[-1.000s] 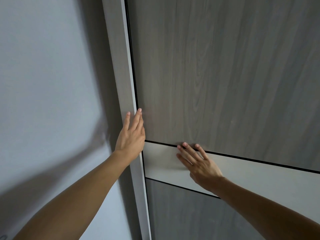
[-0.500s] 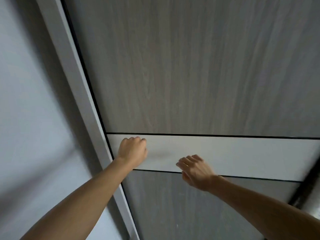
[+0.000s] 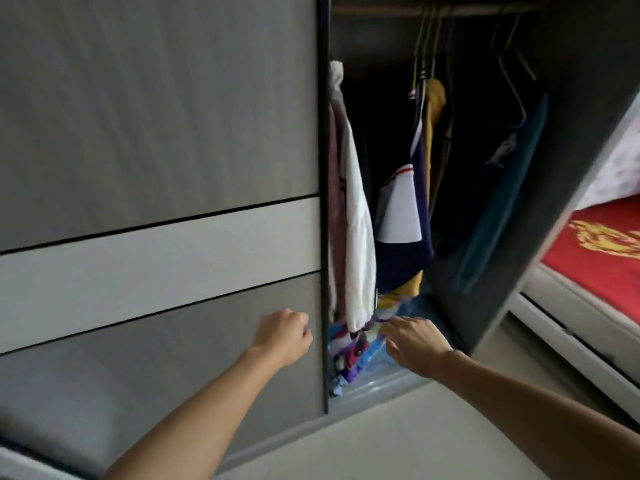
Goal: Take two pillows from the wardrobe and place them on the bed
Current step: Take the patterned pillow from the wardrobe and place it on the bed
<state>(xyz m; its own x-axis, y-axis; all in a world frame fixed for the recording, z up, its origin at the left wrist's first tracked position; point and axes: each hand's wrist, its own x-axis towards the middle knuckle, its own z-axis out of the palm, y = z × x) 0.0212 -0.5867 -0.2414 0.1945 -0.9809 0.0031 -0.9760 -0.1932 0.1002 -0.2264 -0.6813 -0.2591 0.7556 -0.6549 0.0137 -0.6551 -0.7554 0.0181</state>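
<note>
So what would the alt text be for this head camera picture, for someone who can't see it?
A person's right hand reaches into an open wardrobe toward colourful bedding lying under hanging clothes, while the left hand, loosely curled, is at the sliding door. A red-covered bed shows at right.

The sliding door [image 3: 156,168] is seen left of the open wardrobe [image 3: 571,133]; clothes [image 3: 353,202] are hung inside, and the bed [image 3: 599,258] is set to its right.

Wardrobe floor [image 3: 391,384] bearing a heap of colourful folded fabric [image 3: 349,355]; at right, the bed [image 3: 568,327] under a red cover [image 3: 602,258].
</note>
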